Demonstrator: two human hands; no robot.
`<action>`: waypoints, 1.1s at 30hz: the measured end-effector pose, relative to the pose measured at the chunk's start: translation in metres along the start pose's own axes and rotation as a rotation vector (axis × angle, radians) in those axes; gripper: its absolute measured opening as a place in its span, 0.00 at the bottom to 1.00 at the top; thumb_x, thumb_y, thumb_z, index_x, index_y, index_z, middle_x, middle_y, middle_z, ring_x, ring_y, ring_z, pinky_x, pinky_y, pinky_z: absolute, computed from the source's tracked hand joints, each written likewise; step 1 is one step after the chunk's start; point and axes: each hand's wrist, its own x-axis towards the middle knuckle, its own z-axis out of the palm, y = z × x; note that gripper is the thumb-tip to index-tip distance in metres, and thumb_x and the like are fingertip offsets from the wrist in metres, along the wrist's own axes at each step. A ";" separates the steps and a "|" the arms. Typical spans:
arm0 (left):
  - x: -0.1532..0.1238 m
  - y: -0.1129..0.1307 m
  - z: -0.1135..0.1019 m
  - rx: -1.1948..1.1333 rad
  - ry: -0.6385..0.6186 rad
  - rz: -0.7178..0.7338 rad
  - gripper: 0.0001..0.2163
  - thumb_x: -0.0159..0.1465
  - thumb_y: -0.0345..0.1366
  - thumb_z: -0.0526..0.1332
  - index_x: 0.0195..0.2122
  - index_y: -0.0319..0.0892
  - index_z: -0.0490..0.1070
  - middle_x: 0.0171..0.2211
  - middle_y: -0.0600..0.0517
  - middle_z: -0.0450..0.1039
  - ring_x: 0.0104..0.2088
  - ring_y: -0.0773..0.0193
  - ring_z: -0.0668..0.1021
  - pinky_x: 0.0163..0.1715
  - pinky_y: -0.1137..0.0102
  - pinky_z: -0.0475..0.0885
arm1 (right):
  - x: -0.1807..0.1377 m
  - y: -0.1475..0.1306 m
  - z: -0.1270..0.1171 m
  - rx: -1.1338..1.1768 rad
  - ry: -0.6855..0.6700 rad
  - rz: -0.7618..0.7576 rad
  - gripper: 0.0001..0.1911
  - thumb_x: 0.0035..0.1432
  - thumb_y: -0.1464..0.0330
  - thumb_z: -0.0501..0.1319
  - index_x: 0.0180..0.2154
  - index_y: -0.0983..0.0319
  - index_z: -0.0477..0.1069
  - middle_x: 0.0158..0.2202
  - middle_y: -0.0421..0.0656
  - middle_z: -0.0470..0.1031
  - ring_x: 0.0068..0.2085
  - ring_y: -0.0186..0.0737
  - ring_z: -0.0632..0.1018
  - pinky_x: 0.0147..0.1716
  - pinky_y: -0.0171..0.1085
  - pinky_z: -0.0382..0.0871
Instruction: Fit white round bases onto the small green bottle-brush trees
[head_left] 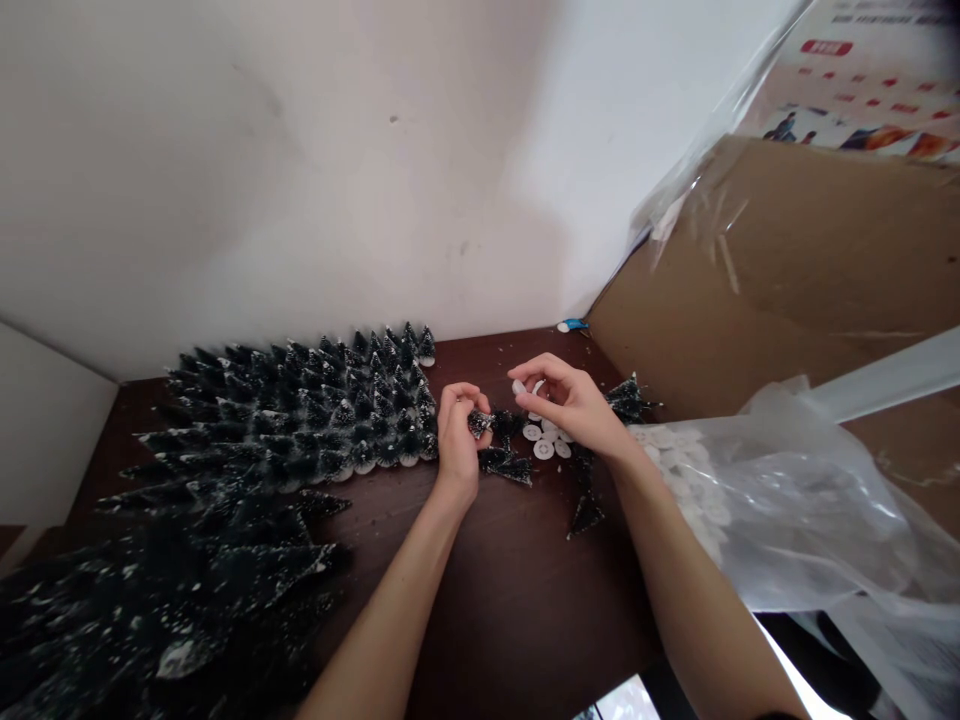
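My left hand (pixel 459 440) is closed round a small snow-tipped artificial tree (pixel 480 424), part of it hidden by the fingers. Just to the right, my right hand (pixel 566 400) pinches a white plastic disc (pixel 518 387) between thumb and fingertips, apart from the tree. Beneath the right hand lies a small pile of round white bases (pixel 544 449). Loose miniature trees lie on their sides near both hands, one (pixel 506 465) below the left fingers and another (pixel 586 510) under the right wrist.
Rows of upright miniature trees (pixel 300 400) fill the table's left back, with a heap of larger trees (pixel 180 590) in front. A clear plastic bag of white discs (pixel 686 480) lies right, beside a cardboard box (pixel 810 260). A blue-and-white object (pixel 574 325) sits by the wall.
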 end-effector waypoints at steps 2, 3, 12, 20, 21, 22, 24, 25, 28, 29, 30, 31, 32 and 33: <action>-0.001 0.001 0.000 0.071 -0.012 -0.002 0.07 0.52 0.33 0.57 0.33 0.43 0.64 0.28 0.56 0.64 0.24 0.70 0.63 0.15 0.82 0.51 | 0.000 0.001 0.000 -0.005 0.022 0.014 0.11 0.58 0.65 0.66 0.43 0.60 0.76 0.40 0.44 0.73 0.37 0.36 0.74 0.32 0.36 0.66; -0.001 0.001 0.000 0.093 -0.019 -0.005 0.08 0.51 0.32 0.58 0.34 0.44 0.65 0.29 0.55 0.65 0.25 0.70 0.64 0.15 0.82 0.52 | 0.000 0.002 0.000 -0.002 0.032 0.020 0.11 0.58 0.64 0.66 0.42 0.60 0.76 0.40 0.44 0.73 0.37 0.36 0.74 0.32 0.36 0.66; 0.002 -0.005 -0.002 0.030 -0.054 0.061 0.09 0.55 0.34 0.65 0.36 0.42 0.69 0.31 0.56 0.63 0.25 0.70 0.71 0.23 0.73 0.73 | 0.001 0.005 0.000 0.120 0.097 0.094 0.13 0.56 0.61 0.68 0.41 0.59 0.76 0.41 0.44 0.77 0.39 0.38 0.75 0.37 0.38 0.69; 0.002 -0.005 -0.003 0.042 -0.076 0.055 0.08 0.56 0.33 0.66 0.36 0.41 0.70 0.31 0.55 0.68 0.29 0.68 0.75 0.30 0.72 0.77 | 0.002 0.005 0.003 0.177 0.127 0.245 0.15 0.55 0.58 0.68 0.41 0.60 0.77 0.38 0.43 0.78 0.36 0.38 0.75 0.34 0.37 0.68; 0.002 -0.005 -0.003 0.038 -0.080 0.055 0.07 0.56 0.33 0.66 0.36 0.41 0.71 0.31 0.55 0.68 0.29 0.69 0.75 0.30 0.72 0.77 | 0.002 0.006 0.003 0.183 0.129 0.254 0.15 0.55 0.58 0.68 0.41 0.60 0.77 0.37 0.43 0.78 0.36 0.37 0.75 0.33 0.37 0.68; 0.002 -0.005 -0.003 0.035 -0.083 0.056 0.07 0.56 0.33 0.66 0.35 0.41 0.71 0.31 0.55 0.68 0.29 0.69 0.74 0.30 0.72 0.76 | 0.003 0.006 0.004 0.189 0.133 0.261 0.15 0.54 0.58 0.68 0.41 0.60 0.77 0.37 0.43 0.78 0.35 0.37 0.75 0.33 0.37 0.68; 0.002 -0.005 -0.003 0.030 -0.087 0.059 0.07 0.56 0.32 0.66 0.35 0.41 0.71 0.31 0.55 0.68 0.29 0.70 0.74 0.30 0.72 0.76 | 0.003 0.007 0.005 0.202 0.140 0.272 0.16 0.54 0.58 0.68 0.41 0.61 0.77 0.37 0.43 0.78 0.35 0.37 0.75 0.32 0.36 0.67; 0.002 -0.005 -0.002 0.031 -0.087 0.062 0.07 0.56 0.32 0.66 0.35 0.40 0.72 0.31 0.55 0.68 0.29 0.70 0.73 0.30 0.72 0.76 | 0.003 0.008 0.005 0.203 0.140 0.277 0.16 0.54 0.58 0.68 0.41 0.61 0.77 0.37 0.43 0.78 0.35 0.37 0.75 0.32 0.36 0.67; 0.002 -0.006 -0.002 0.045 -0.086 0.066 0.06 0.55 0.32 0.66 0.34 0.41 0.72 0.31 0.54 0.68 0.30 0.68 0.74 0.30 0.72 0.76 | 0.003 0.008 0.005 0.190 0.137 0.292 0.16 0.54 0.57 0.68 0.40 0.61 0.77 0.37 0.43 0.79 0.34 0.37 0.76 0.30 0.35 0.66; 0.003 -0.006 -0.002 0.049 -0.087 0.068 0.06 0.55 0.32 0.66 0.34 0.41 0.72 0.32 0.54 0.68 0.31 0.68 0.74 0.30 0.72 0.76 | 0.003 0.008 0.006 0.186 0.133 0.296 0.17 0.54 0.57 0.68 0.40 0.61 0.77 0.36 0.43 0.79 0.34 0.38 0.76 0.30 0.35 0.66; 0.003 -0.006 -0.002 0.052 -0.088 0.072 0.07 0.55 0.32 0.66 0.34 0.41 0.72 0.32 0.54 0.68 0.31 0.68 0.73 0.30 0.72 0.75 | 0.003 0.008 0.006 0.184 0.129 0.297 0.17 0.54 0.56 0.68 0.40 0.61 0.77 0.36 0.43 0.79 0.34 0.38 0.76 0.29 0.35 0.65; 0.003 -0.007 -0.002 0.054 -0.090 0.076 0.07 0.55 0.32 0.66 0.34 0.41 0.72 0.32 0.54 0.68 0.31 0.68 0.73 0.30 0.72 0.75 | 0.003 0.008 0.006 0.186 0.124 0.297 0.17 0.54 0.56 0.68 0.40 0.61 0.78 0.36 0.43 0.79 0.34 0.38 0.76 0.29 0.35 0.65; 0.003 -0.007 -0.002 0.057 -0.092 0.079 0.07 0.54 0.32 0.67 0.34 0.41 0.72 0.32 0.54 0.68 0.32 0.67 0.73 0.30 0.73 0.75 | 0.003 0.008 0.006 0.190 0.119 0.296 0.17 0.54 0.56 0.67 0.40 0.61 0.78 0.35 0.43 0.79 0.33 0.37 0.76 0.29 0.35 0.65; 0.003 -0.007 -0.002 0.058 -0.092 0.083 0.07 0.54 0.33 0.67 0.34 0.41 0.72 0.32 0.54 0.68 0.32 0.67 0.73 0.30 0.73 0.75 | 0.002 0.007 0.006 0.193 0.113 0.293 0.17 0.55 0.56 0.67 0.40 0.61 0.78 0.34 0.43 0.79 0.33 0.37 0.76 0.28 0.35 0.65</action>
